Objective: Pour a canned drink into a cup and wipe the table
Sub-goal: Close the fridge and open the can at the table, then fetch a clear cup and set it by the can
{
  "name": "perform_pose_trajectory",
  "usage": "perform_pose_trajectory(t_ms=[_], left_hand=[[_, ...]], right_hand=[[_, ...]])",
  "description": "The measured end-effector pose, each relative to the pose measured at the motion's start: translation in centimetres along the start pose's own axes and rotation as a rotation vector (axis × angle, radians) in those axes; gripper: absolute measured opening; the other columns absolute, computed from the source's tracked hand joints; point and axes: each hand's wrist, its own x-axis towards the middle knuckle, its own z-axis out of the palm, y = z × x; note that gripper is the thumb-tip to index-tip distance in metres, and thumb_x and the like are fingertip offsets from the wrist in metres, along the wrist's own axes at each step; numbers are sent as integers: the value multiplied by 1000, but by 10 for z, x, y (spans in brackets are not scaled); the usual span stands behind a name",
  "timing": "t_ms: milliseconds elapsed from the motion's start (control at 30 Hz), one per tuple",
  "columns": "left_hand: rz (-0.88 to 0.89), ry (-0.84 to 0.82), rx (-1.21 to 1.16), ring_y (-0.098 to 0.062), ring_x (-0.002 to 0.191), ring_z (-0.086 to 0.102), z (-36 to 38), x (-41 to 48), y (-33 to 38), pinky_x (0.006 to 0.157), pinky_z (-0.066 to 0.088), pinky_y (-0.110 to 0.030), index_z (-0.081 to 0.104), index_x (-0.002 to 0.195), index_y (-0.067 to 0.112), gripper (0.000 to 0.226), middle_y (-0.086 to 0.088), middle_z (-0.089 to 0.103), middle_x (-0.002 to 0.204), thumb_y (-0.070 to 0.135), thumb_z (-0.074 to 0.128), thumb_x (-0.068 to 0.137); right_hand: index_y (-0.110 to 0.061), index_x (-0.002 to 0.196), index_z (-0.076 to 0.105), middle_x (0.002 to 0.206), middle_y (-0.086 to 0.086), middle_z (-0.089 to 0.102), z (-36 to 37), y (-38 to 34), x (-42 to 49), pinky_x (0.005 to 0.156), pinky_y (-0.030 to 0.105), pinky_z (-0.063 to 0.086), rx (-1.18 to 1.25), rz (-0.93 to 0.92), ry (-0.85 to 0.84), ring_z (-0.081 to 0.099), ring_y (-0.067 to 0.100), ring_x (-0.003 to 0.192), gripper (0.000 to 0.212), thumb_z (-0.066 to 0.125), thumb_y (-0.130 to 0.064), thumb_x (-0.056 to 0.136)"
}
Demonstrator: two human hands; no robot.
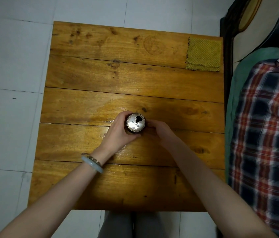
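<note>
Can (135, 122), already opened, stands upright mid-surface (101, 79). Left hand (120, 133) fingers curl round it; right hand (159, 133) fingers touch its side, their grip lost in shadow. No cup shows, so pouring and wiping seem undone. Cloth (203, 54) lies at the far right corner.

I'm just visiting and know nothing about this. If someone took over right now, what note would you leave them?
Left grip: the person's left hand, fingers curled round the upright dark drink can with a silver top, mid-way along the plank wooden table.
Right grip: touches the can's right side, in shadow; hold unclear.
Yellow-green woven cloth: flat at the table's far right corner, untouched.
Done: the can is open.
Left: no cup in view; find one, pour, then wipe. The wood left of the can looks wet.
</note>
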Motion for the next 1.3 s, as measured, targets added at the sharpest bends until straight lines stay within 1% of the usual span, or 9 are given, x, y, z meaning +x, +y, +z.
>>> perform_pose_trajectory(t_ms=[200,267,333,433,533,667,833,1100,1300], left_hand=[[-22,-30,43,-14,124,42,-3,-5,5,99,31,-18,37,135,16,87,-1,47,134,27,87,63],[-61,-69,121,-18,131,35,-11,-10,10,104,28,-24,31,141,14,97,-4,41,141,34,86,63],[-83,-93,195,-19,133,31,-26,-20,16,106,25,-25,28,143,13,98,-5,38,144,36,84,66],[-72,-88,278,-22,132,31,-57,-40,32,107,26,-28,33,141,11,87,-8,40,142,36,79,72],[-40,-45,336,-23,128,34,-92,-67,54,105,27,-29,41,136,10,74,-10,46,137,35,76,76],[-1,102,383,-23,127,38,-134,-117,85,105,31,-32,43,134,10,67,-8,49,134,35,73,79],[10,330,555,-29,123,43,-176,-186,106,101,34,-37,43,134,9,68,-11,51,130,40,70,79],[-229,634,576,-27,125,43,-222,-297,82,103,33,-36,42,135,11,70,-7,49,135,44,68,80],[-384,776,648,-32,109,57,-264,-380,38,92,45,-40,54,123,7,71,-10,60,119,39,81,65]], right_hand=[[-5,109,65,102,10,66,2,-10,-23,68,19,47,-239,-55,35,62,14,82,28,45,-2,89],[-5,108,66,108,15,67,2,-16,-38,68,24,44,-404,-114,55,63,27,94,29,47,-2,86],[-4,114,63,110,18,64,2,-24,-59,74,31,44,-577,-169,83,59,33,103,31,47,-5,88],[-9,133,49,137,10,50,2,-40,-96,98,33,39,-903,-288,131,48,25,121,41,46,-16,93],[-14,136,45,140,7,45,12,-61,-145,88,26,42,-1044,-393,138,49,20,117,45,51,-19,92],[-11,139,39,141,10,43,39,-82,-212,102,31,33,-1335,-609,117,39,24,129,51,52,-21,90],[-13,140,35,136,8,45,92,-92,-273,96,35,42,-1590,-949,73,42,24,125,55,49,-28,89],[-16,142,32,140,1,41,202,-66,-327,92,31,41,-1779,-1287,-199,39,20,127,60,50,-33,86],[-11,138,35,135,7,45,298,-5,-358,91,36,42,-1928,-1467,-439,43,25,123,58,49,-30,86]])
